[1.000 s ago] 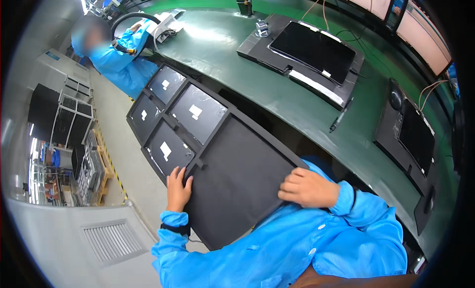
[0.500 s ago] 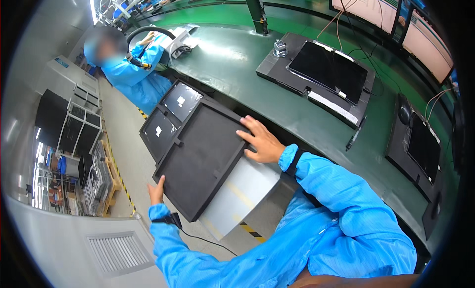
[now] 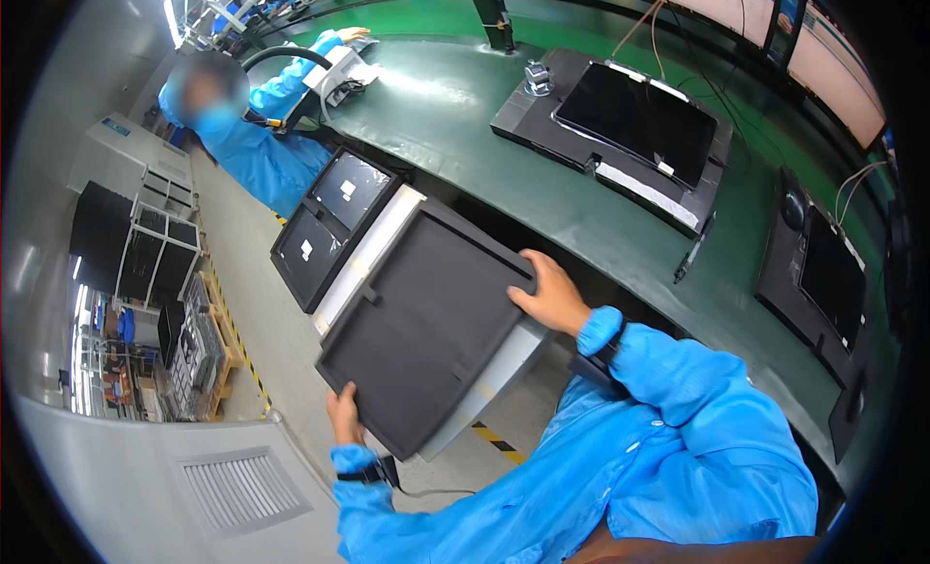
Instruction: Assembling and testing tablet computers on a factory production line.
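Observation:
A shallow black foam tray (image 3: 426, 322) with raised edges and nothing in its recess lies between my hands. My left hand (image 3: 346, 416) holds its near left edge, thumb on the rim. At its right corner, my right hand (image 3: 554, 295) grips the edge with the thumb on top and the fingers partly hidden. Beneath the tray shows a pale surface (image 3: 373, 259) with yellowish tape strips. Just beyond stands another black tray (image 3: 312, 276) holding two flat dark panels in clear film, each with a white label.
A green workbench (image 3: 436, 128) runs along the right. On it are a tablet-like screen (image 3: 635, 123) on a black fixture, a pen (image 3: 690, 259), a second screen (image 3: 833, 283) and a mouse. A person in blue (image 3: 252, 147) works at the far left.
The foam tray has moved right and toward me along with both hands. A strip of pale surface now shows between it and the panel tray. The other person's arm has stretched over the bench.

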`<state>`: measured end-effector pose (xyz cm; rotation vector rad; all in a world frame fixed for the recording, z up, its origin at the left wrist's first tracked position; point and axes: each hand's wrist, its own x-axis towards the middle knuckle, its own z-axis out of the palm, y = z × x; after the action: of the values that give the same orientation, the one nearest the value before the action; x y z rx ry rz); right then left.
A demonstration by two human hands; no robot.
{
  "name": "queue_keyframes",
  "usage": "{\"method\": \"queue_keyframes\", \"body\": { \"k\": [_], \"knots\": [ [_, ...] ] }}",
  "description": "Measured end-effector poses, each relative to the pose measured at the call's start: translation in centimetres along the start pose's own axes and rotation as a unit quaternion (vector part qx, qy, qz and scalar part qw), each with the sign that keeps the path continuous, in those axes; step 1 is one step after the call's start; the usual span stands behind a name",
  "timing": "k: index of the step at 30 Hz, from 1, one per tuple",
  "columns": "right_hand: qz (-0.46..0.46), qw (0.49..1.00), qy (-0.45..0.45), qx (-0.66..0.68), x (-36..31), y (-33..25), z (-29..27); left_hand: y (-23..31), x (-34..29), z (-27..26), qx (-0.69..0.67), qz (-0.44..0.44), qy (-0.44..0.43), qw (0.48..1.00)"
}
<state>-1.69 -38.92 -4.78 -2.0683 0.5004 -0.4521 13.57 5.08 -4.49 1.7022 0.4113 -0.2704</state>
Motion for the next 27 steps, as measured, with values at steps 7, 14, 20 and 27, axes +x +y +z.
{"method": "queue_keyframes", "body": {
  "k": [7,14,20,27],
  "knots": [
    [0.023,0.998,0.047,0.038,-5.5,-0.4,-4.4,-2.4,-9.3,0.0,0.099,0.050,0.024,0.994],
    [0.018,0.999,0.042,0.005,-3.0,0.0,-0.1,-0.7,-0.6,-1.1,0.188,0.061,0.019,0.980],
    [-0.221,0.968,0.012,-0.114,-3.6,-9.3,-11.8,11.5,-0.6,2.0,0.715,0.063,0.031,0.696],
    [-0.145,0.829,0.260,-0.473,2.0,2.5,-30.0,21.1,-14.4,30.2,0.404,0.585,-0.338,0.617]
  ]
}}
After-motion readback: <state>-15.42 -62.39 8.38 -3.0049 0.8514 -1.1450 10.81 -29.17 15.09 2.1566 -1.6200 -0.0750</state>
